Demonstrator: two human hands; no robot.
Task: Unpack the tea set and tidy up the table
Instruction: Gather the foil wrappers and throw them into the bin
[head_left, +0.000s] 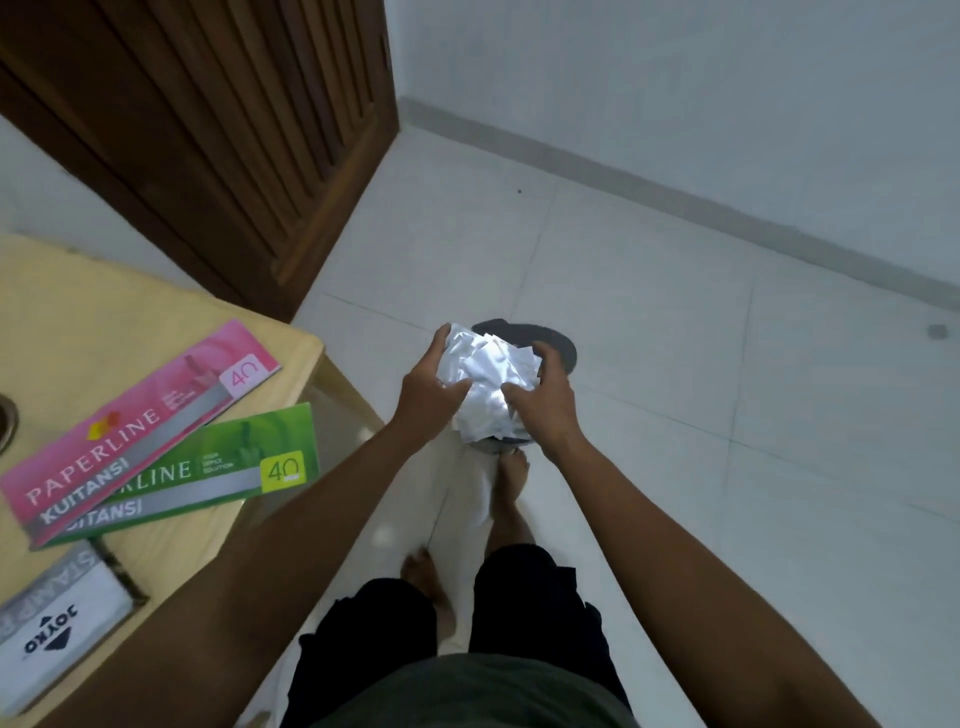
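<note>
A crumpled bundle of white wrapping paper (485, 384) is held between both hands above the floor. My left hand (428, 387) grips its left side with fingers curled over the top. My right hand (543, 402) grips its right side. Directly below the bundle stands a dark round bin (563, 348), mostly hidden by the paper and my hands. No tea set is in view.
A beige table (171, 312) stands at the left with a pink receipt book (140, 431), a green receipt book (208, 467) and a white Joyko box (57, 623). A brown wooden door (218, 130) is behind it. My bare feet (511, 467) stand on white floor tiles.
</note>
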